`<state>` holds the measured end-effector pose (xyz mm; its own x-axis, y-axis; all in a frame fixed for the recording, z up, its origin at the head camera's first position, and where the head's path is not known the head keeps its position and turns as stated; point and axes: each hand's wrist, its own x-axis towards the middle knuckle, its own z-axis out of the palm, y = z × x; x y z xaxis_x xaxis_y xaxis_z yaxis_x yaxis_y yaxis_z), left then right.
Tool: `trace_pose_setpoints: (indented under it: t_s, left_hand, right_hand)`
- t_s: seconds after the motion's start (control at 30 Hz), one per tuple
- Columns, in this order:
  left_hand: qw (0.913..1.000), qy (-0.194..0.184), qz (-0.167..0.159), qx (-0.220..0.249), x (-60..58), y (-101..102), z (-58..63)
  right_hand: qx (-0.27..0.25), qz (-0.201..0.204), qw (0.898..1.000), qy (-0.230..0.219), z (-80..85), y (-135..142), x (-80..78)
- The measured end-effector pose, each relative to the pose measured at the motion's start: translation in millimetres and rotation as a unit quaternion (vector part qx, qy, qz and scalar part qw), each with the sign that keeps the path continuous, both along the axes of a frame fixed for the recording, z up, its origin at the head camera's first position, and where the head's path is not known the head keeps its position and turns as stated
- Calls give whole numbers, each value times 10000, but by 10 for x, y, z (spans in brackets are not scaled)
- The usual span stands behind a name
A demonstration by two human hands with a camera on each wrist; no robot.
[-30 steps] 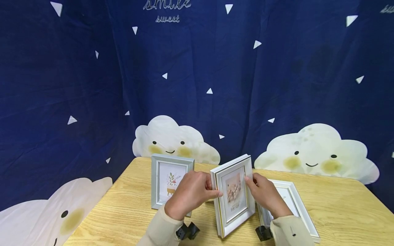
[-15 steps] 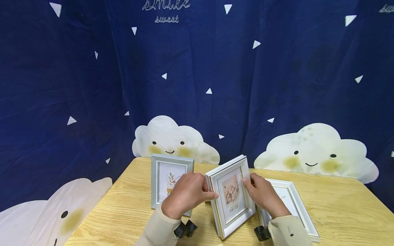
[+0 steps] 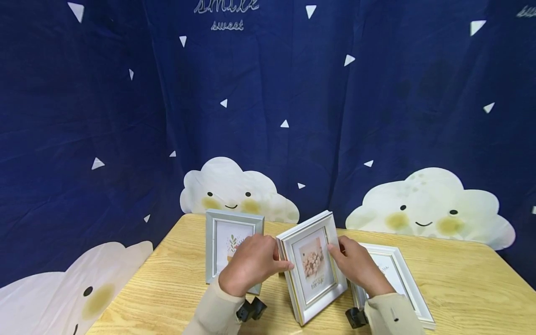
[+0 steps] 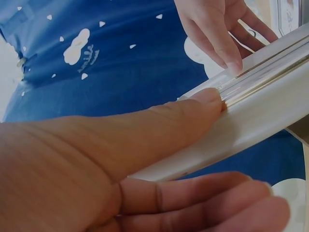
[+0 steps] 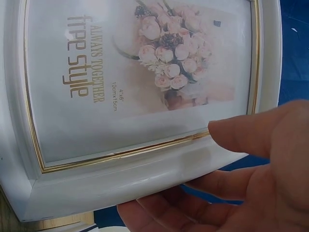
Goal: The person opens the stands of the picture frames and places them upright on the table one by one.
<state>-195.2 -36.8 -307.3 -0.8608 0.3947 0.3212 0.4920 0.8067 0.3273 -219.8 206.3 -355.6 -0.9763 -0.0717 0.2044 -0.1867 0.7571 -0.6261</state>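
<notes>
The left grip [image 3: 253, 263] pinches the white photo frame [image 3: 314, 267] by its nine o'clock edge, thumb in front; the right grip [image 3: 358, 265] holds its three o'clock edge likewise. On the desk [image 3: 469, 279], a grey frame [image 3: 222, 246] stands toward nine o'clock and a flat white frame [image 3: 397, 279] lies toward three. The held frame's top tilts farther toward nine than a second ago.

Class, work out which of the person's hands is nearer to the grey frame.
Left. The left hand partly covers the grey frame in the head view; the right hand is farther away, on the right edge of the held white frame.
</notes>
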Motion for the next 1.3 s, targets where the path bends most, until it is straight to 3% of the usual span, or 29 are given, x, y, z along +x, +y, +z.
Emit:
trace_pose_setpoints:
  t_s: [0.53, 0.9, 1.1, 1.3]
  left_hand:
    - [9996, 186, 109, -155, 4, -40, -5]
    - [9984, 484, 285, -59, 97, -60, 80]
    - [9920, 1083, 556, 339, 176, -40, 167]
    - [9808, 1698, 453, 845, 250, 12, 212]
  right_hand:
    - [-251, 83, 9995, -175, -5, 0, 13]
    - [-389, -55, 9992, 3, 58, 3, 41]
    - [-743, -172, 9963, 402, 107, -18, 58]
    - [-1194, -100, 9900, 742, 147, -35, 64]
